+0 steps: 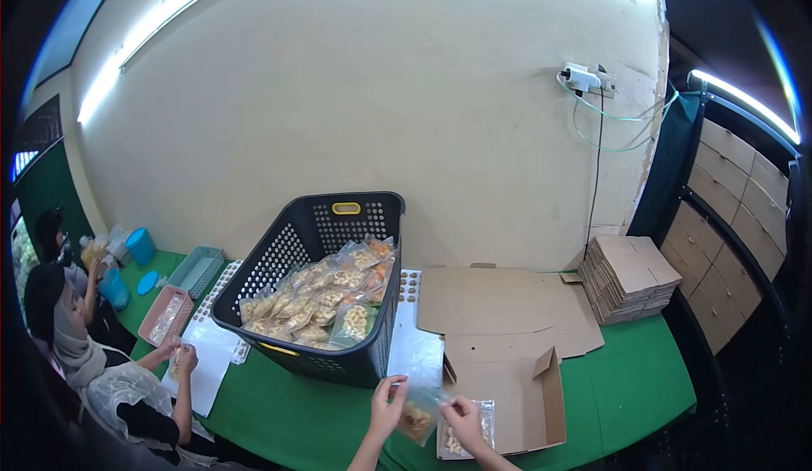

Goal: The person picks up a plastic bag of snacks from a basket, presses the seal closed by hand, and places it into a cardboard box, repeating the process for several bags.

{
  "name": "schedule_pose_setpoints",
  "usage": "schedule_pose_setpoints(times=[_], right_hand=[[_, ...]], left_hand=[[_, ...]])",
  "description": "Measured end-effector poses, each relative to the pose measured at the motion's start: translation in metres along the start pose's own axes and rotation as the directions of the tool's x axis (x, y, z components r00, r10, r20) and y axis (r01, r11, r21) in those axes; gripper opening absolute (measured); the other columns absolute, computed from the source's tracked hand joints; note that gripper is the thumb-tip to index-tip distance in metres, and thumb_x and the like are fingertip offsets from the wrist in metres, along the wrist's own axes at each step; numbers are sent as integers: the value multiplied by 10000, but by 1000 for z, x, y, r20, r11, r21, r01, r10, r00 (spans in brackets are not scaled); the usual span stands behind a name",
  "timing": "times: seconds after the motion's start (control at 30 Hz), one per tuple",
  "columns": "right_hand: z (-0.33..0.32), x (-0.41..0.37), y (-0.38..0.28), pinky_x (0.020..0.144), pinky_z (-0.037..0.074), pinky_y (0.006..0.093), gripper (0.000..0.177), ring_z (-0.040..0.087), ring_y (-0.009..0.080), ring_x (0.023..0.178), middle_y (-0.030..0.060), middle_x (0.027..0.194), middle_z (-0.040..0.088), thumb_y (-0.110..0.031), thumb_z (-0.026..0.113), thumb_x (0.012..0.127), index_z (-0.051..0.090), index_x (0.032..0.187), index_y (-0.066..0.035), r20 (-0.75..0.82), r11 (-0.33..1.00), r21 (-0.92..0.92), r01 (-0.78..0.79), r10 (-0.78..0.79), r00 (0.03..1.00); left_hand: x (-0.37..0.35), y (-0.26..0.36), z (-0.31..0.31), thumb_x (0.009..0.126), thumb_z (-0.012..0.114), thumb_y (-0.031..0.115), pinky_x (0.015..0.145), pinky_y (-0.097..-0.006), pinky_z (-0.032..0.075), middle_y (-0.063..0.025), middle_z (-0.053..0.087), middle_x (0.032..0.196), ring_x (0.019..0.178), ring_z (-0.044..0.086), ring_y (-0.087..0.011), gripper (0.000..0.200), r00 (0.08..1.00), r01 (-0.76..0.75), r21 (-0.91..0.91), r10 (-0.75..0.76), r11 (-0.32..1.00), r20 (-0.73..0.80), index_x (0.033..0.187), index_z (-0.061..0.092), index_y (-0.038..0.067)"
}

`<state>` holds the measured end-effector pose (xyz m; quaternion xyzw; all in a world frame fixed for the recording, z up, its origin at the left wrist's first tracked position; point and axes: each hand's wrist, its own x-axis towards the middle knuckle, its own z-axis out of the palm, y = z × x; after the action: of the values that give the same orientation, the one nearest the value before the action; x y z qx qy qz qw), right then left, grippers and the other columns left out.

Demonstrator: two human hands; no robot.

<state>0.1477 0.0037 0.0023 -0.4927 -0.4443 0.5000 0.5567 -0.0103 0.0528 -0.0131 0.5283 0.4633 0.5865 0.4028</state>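
Between my two hands hangs a clear plastic bag (415, 420) with brownish pieces in its lower part. My left hand (387, 403) pinches its upper left corner, and my right hand (463, 418) grips the upper right side. Just beyond and beneath my right hand, an open cardboard box (507, 386) holds another clear bag (485, 420) of pale pieces in its near left corner. To the left of the box stands a black perforated basket (338, 364) filled with many similar bags (326, 293).
A stack of flat cardboard boxes (630, 276) stands on the green table (626, 386) at right. White sheets (414, 353) lie beside the basket. At left are a co-worker (127, 386), another person behind, a pink tray (165, 314) and a grey-green tray (197, 271).
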Motion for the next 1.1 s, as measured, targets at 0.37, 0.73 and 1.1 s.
schedule_pose_setpoints(times=[0.37,0.73,1.1], right_hand=[[9,5,-8,653,439,237,292,536,138,848,68,982,498,-151,669,745,535,960,-6,190,985,-63,163,-148,970],[12,22,-12,654,412,213,129,500,76,714,14,779,529,-40,670,726,544,732,-12,261,989,131,-67,31,965],[50,1,-25,571,370,234,135,474,121,613,57,647,486,-33,601,728,496,662,20,227,897,-217,384,-337,914]], left_hand=[[-27,26,17,777,612,148,797,-271,431,-89,572,972,912,552,-165,259,989,12,82,-24,997,146,991,577,7],[-23,29,4,791,604,100,669,-236,453,-52,626,784,730,573,-94,119,992,60,73,-68,996,109,824,614,-14],[-15,39,-17,804,564,76,621,-256,442,-76,600,689,642,561,-139,119,967,-44,183,88,982,-238,748,596,-23]])
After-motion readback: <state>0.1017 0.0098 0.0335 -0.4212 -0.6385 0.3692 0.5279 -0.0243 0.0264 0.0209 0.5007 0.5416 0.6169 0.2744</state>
